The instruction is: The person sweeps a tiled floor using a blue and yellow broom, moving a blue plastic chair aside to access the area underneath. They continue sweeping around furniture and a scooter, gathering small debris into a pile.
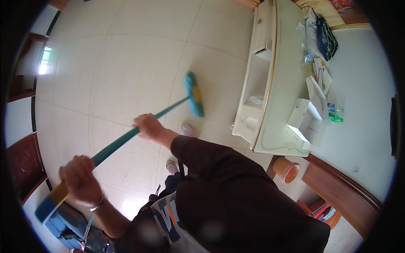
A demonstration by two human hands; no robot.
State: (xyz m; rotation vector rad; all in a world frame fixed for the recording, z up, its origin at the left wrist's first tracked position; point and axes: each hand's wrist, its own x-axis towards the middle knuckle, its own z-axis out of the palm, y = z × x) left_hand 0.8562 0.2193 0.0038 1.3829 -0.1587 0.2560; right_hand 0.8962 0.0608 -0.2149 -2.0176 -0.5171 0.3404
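Teal broom [139,128] slanting across the tiled floor

Its long teal handle runs from lower left, where the end turns yellow then blue, up to a teal and yellow head [194,94] resting on the pale floor tiles.

Dark brown long sleeve [219,168] covering right arm down to wrist. Left forearm bare, silver bangle [97,205] at wrist. Dark top with white, orange, blue print [166,217] on chest. Pale pink shoes [187,129].
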